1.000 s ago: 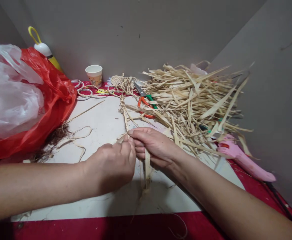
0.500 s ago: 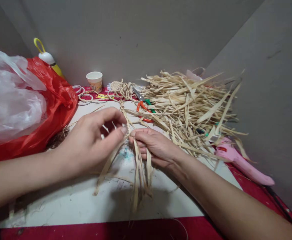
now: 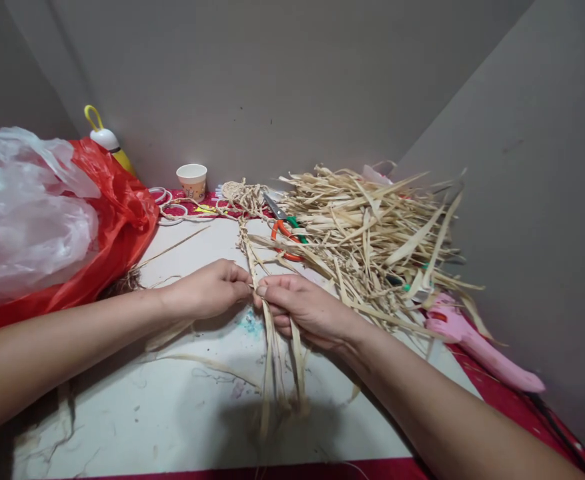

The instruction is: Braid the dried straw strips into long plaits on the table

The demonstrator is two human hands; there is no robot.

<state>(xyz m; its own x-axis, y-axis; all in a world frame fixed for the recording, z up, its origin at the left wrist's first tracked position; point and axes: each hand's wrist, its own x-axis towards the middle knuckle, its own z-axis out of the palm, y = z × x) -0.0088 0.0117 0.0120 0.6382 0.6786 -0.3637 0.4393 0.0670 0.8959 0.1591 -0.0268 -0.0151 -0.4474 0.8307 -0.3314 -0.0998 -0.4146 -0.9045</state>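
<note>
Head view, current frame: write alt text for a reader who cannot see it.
A person's right hand pinches a narrow braid of pale dried plant strips over a white board, the left hand pinching at its left side. Beyond the hands, orange-and-green-handled scissors lie beside a heap of pale strips. Crumpled red and translucent plastic sits left.

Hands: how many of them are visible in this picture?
2: the left hand is left of the straw braid; the right hand is at its right side, holding it.

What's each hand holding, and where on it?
Right hand: braid, at its near end where loose strips begin. Left hand: one strip, close beside the braid.
</note>
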